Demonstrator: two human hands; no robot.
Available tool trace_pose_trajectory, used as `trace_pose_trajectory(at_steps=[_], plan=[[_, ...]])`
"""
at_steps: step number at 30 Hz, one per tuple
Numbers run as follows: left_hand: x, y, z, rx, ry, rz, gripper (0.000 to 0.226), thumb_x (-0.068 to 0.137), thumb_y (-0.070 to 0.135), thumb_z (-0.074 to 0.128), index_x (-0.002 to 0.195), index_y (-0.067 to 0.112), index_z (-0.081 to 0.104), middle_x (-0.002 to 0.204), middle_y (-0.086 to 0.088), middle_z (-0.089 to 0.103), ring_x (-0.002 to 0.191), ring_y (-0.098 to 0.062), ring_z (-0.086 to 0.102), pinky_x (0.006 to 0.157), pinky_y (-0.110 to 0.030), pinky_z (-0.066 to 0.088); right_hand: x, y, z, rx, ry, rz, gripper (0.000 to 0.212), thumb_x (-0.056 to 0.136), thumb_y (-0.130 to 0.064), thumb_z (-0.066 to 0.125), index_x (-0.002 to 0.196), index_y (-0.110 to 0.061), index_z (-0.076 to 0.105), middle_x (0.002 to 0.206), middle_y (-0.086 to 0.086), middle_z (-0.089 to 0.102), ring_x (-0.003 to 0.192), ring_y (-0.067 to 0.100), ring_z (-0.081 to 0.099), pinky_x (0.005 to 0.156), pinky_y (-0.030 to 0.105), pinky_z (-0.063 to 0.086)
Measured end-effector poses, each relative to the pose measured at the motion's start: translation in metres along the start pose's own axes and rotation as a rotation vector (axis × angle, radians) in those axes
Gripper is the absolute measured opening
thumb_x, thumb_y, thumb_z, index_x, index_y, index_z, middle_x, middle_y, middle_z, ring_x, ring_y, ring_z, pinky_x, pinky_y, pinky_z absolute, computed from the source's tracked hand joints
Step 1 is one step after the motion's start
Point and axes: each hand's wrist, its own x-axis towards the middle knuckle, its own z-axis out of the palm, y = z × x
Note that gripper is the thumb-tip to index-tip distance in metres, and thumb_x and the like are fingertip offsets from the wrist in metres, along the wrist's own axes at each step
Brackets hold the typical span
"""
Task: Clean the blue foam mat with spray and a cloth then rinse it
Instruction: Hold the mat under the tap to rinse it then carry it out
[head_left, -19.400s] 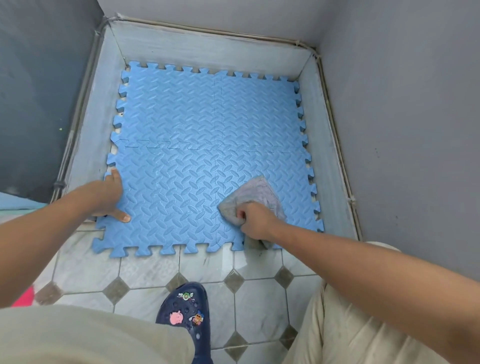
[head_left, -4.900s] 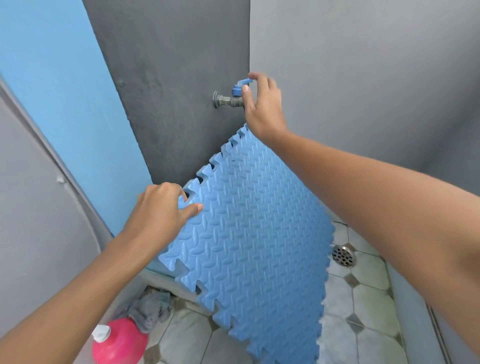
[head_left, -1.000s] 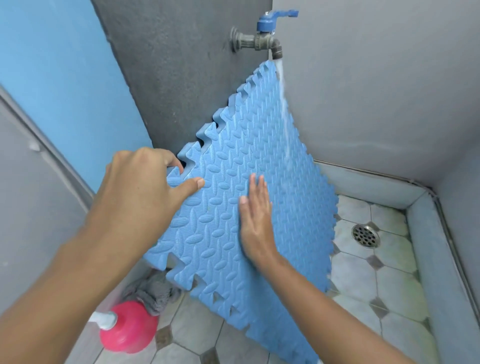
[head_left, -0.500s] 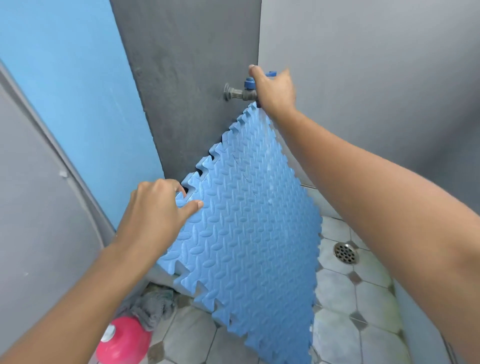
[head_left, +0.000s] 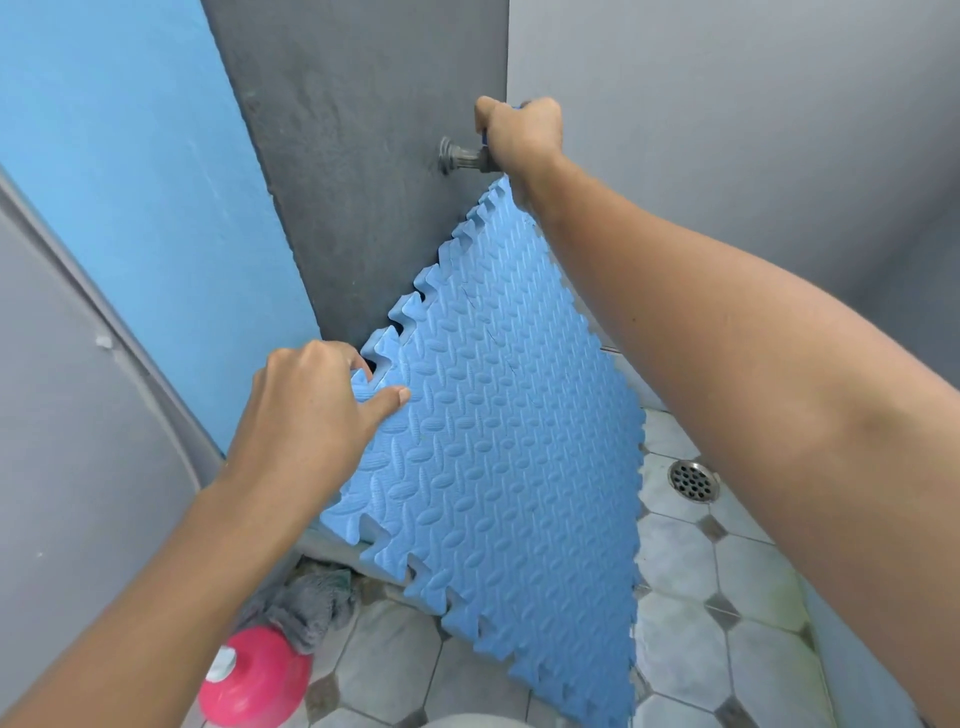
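Head view looks down into a tiled wash corner. No brand, label or writing can be read on anything. A blue foam mat (head_left: 498, 441) with a raised diamond-plate texture and jigsaw-toothed edges stands tilted on one edge, its upper corner just below a grey metal wall tap (head_left: 462, 156) and its lower part near the floor. The left hand (head_left: 311, 415) is clamped on the mat's toothed left edge, thumb pressed flat on the textured face and fingers curled behind. The right hand (head_left: 519, 132) is closed around the tap's blue handle, of which only a sliver shows; no water stream can be made out.

On the floor at lower left lies a crumpled grey cloth (head_left: 306, 608), and just in front of it, touching it, sits a round pink plastic bottle (head_left: 254, 680) with a white cap. The floor (head_left: 753, 649) is pale marbled octagonal tile with small dark diamond insets, and a round steel drain grate (head_left: 693, 480) sits to the right of the mat. The tap's wall is rough dark grey plaster (head_left: 363, 130); beside it on the left is a bright blue painted surface (head_left: 130, 156), and the right wall is smooth light grey (head_left: 727, 130).
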Motion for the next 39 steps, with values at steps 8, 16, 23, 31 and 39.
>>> trace_pose_trajectory(at_steps=[8,16,23,31,39], plan=[[0.006,0.020,0.002,-0.014,-0.129,-0.003,0.050,0.086,0.051,0.068,0.116,0.011,0.067,0.088,-0.014,0.070,0.089,-0.026,0.050,0.066,-0.032,0.036,0.005,0.001,0.010,-0.061,0.046,0.000,0.042,0.082,-0.013,0.063,0.066,-0.019,0.024,0.056,-0.005,0.024,0.055,0.021,0.024,0.052,0.026,0.023],[0.009,0.046,0.003,-0.056,-0.443,-0.232,0.049,0.086,0.044,0.070,0.090,-0.004,0.061,0.067,-0.018,0.059,0.059,-0.027,0.052,0.053,-0.036,0.037,-0.022,-0.009,-0.018,-0.192,-0.093,0.010,0.014,0.084,-0.008,0.054,0.075,-0.015,0.046,0.067,-0.009,0.048,0.061,0.015,0.044,0.061,0.027,0.038],[0.008,0.094,-0.017,-0.186,-0.606,-0.336,0.044,0.093,0.033,0.064,0.118,-0.003,0.058,0.108,-0.018,0.063,0.107,-0.038,0.055,0.076,-0.032,0.036,-0.189,0.076,-0.140,-0.161,-0.131,0.614,0.028,0.099,-0.010,0.063,0.125,-0.013,0.071,0.129,0.001,0.069,0.131,0.018,0.059,0.108,0.027,0.044],[-0.003,0.163,-0.086,-0.239,-0.775,-0.483,0.057,0.095,0.038,0.061,0.132,-0.004,0.052,0.123,-0.025,0.061,0.111,-0.043,0.058,0.087,-0.043,0.046,-0.368,0.028,-0.265,0.191,0.366,1.506,0.034,0.102,-0.042,0.061,0.119,-0.014,0.055,0.106,0.007,0.057,0.093,0.024,0.058,0.101,0.046,0.054],[-0.050,0.177,-0.153,-0.300,-0.864,-0.737,0.046,0.088,0.039,0.069,0.100,-0.006,0.062,0.077,-0.007,0.057,0.063,-0.021,0.053,0.064,-0.045,0.048,-0.406,-0.017,-0.324,0.802,0.677,1.563,0.042,0.100,-0.023,0.066,0.139,-0.009,0.060,0.123,0.014,0.074,0.107,0.029,0.075,0.072,0.039,0.066]])
